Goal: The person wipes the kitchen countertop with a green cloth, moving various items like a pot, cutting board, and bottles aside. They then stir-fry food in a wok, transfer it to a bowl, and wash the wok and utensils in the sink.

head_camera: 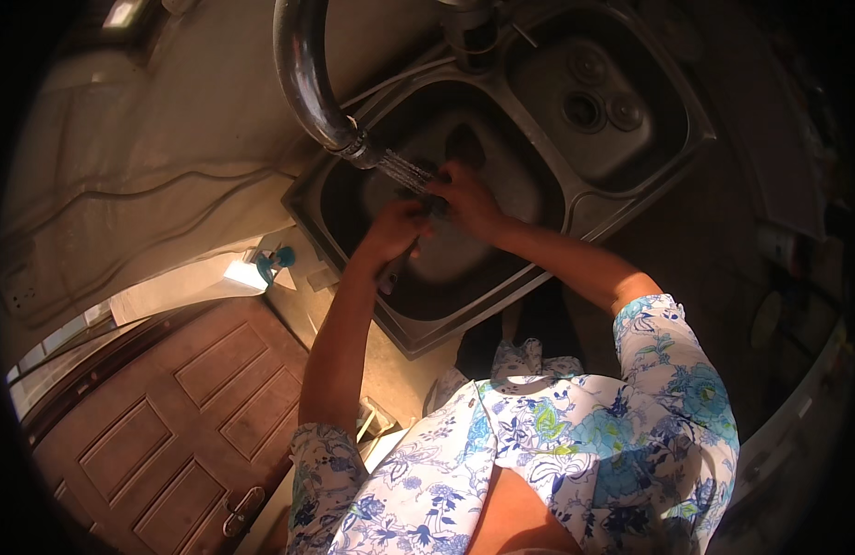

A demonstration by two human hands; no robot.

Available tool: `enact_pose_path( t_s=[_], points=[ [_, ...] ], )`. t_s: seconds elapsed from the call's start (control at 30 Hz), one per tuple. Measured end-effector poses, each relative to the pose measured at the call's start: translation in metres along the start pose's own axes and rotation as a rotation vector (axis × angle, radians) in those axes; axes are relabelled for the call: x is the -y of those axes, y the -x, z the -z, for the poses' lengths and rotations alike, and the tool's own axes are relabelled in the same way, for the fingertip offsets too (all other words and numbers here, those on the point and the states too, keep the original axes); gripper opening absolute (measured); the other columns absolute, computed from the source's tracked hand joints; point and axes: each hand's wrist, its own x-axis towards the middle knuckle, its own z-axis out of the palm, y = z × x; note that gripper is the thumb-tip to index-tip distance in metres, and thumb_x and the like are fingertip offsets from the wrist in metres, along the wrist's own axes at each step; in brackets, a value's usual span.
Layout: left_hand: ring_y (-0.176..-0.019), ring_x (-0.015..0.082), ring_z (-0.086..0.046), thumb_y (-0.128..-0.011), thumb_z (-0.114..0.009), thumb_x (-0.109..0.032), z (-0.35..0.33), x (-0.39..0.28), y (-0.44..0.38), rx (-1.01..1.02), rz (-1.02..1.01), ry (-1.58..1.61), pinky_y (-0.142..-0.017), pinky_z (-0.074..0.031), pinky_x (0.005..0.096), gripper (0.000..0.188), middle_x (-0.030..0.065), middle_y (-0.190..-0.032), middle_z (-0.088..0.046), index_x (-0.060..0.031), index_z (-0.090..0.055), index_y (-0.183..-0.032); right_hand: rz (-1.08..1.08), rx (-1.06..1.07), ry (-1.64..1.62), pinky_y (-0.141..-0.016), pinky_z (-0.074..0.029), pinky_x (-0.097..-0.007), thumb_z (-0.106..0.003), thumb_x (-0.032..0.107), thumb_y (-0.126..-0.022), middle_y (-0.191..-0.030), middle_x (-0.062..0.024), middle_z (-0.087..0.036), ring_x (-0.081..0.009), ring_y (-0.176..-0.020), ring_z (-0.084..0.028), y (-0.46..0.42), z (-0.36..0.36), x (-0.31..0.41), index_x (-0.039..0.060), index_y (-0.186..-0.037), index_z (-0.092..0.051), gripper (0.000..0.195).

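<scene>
Both of my hands are over the large left basin of a stainless steel double sink [570, 187]. Water [403, 170] runs in a spray from the thick curved faucet spout [309, 104] toward my fingers. My left hand [398, 229] is curled at the near left of the stream, and my right hand [472, 202] faces it with bent fingers. Something dark shows between the hands, too shadowed to name, so their grip is unclear. Below my left wrist, a small object with a pale purple part [388, 282] shows against the basin wall. A dark oval patch [465, 144] is on the basin's far side.
The smaller right basin has a drain [584, 112] with round fittings beside it. A brown panelled door [184, 430] with a metal handle [243, 511] stands at lower left. Cables [184, 177] run along the wall. A teal object [275, 260] sits left of the sink.
</scene>
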Motion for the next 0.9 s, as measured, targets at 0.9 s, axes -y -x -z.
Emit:
enact_pose_path(
  t_s=[0.9],
  points=[
    [-0.055, 0.0105, -0.053, -0.099, -0.044, -0.017, -0.011, 0.062, -0.01, 0.346, 0.076, 1.438, -0.047, -0.038, 0.0238, 0.022, 0.009, -0.09, -0.062, -0.0054, -0.053, -0.115, -0.54, 0.083, 0.13, -0.085, -0.048, -0.042, -0.063, -0.003, -0.068, -0.113, -0.0185, -0.05, -0.0364, -0.104, -0.054, -0.009, -0.001, -0.021, 0.0125, -0.118, -0.063, 0.052]
  ],
)
